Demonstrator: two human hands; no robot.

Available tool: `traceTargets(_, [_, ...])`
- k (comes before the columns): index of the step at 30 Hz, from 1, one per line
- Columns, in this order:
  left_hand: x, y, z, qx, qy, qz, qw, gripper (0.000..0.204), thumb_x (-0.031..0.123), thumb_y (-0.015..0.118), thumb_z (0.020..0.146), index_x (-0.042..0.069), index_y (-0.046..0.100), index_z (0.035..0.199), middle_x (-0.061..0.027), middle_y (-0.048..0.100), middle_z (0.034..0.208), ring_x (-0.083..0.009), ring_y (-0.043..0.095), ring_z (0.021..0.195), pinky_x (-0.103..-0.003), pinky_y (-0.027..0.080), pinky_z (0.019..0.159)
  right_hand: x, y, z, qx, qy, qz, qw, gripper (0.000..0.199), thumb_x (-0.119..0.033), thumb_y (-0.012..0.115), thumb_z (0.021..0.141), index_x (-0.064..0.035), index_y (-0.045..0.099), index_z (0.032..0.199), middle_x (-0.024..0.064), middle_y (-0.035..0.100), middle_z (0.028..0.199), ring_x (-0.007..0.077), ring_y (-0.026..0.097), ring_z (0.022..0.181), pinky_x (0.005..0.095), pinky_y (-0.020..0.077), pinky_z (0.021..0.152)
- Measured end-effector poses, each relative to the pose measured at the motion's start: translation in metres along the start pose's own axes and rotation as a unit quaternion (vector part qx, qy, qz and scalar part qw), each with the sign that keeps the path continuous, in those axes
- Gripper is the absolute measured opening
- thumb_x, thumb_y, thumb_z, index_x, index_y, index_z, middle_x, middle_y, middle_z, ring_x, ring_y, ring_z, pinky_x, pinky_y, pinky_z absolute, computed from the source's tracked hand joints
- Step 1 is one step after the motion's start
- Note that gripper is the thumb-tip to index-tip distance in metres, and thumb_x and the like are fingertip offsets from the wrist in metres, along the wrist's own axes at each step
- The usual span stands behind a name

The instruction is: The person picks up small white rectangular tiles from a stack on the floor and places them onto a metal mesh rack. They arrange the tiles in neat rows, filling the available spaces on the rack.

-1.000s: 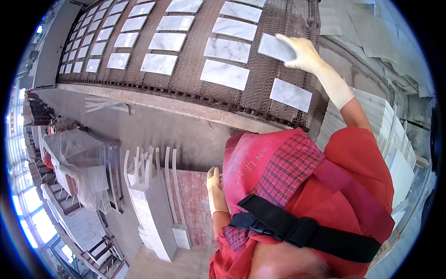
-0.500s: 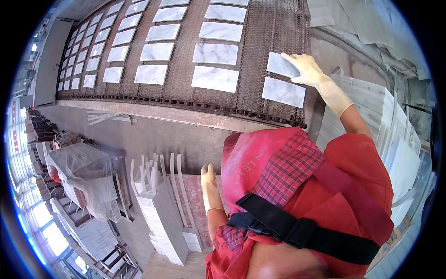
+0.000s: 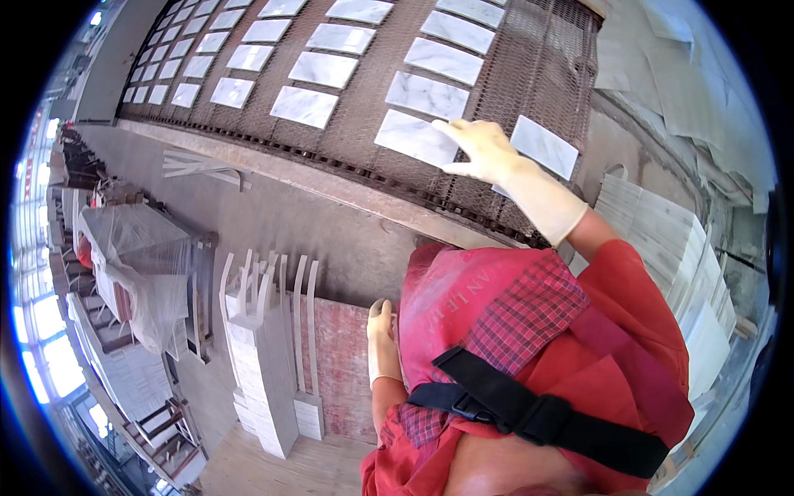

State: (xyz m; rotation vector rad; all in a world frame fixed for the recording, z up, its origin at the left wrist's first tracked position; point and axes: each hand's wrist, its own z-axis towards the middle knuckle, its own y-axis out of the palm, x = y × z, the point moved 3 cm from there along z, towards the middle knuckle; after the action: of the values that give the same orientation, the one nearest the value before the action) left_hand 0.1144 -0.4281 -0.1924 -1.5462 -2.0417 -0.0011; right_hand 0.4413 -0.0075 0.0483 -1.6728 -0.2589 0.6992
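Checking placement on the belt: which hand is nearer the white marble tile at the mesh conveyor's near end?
Right hand rests beside the tile; left hand hangs by the apron.

- Right hand: gloved, lying over the near corner of 1 white marble tile; whether it grips or only touches cannot be told.
- Second tile: lower-left part hidden behind the wrist.
- Left hand: palm side hidden against the red apron.
- Mesh belt: far end cut off by the rim.
- Stacked slabs: lower part hidden by the shoulder.
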Motion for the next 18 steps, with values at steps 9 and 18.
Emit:
traceTargets(9, [-0.054, 0.000, 0.017, 0.026, -0.011, -0.129, 0.991, 0.060, 0.034, 0.077, 0.102, 0.001, 0.065, 0.151, -0.0114, 0.077, 0.123, -0.0154, 0.069, 0.093, -0.033, 0.057, 0.078, -0.024, 0.026, 0.034, -0.017, 0.032, -0.049, 0.998, 0.092, -0.045, 0.092, 0.086, -0.0185, 0.050, 0.163, 0.0180, 0.073, 0.126, 0.0358, 0.073, 0.116, 0.0494, 0.0570, 0.102])
traceTargets(18, [-0.077, 0.010, 0.020, 0.000, -0.042, -0.050, 0.998, 0.062, 0.035, 0.075, 0.103, 0.002, 0.063, 0.154, -0.0140, 0.078, 0.133, -0.0183, 0.073, 0.108, -0.036, 0.059, 0.096, -0.019, 0.033, 0.039, 0.008, -0.024, -0.071, 0.997, 0.093, -0.049, 0.093, 0.083, -0.0172, 0.053, 0.161, 0.0171, 0.074, 0.120, 0.0351, 0.074, 0.111, 0.0463, 0.0579, 0.098])
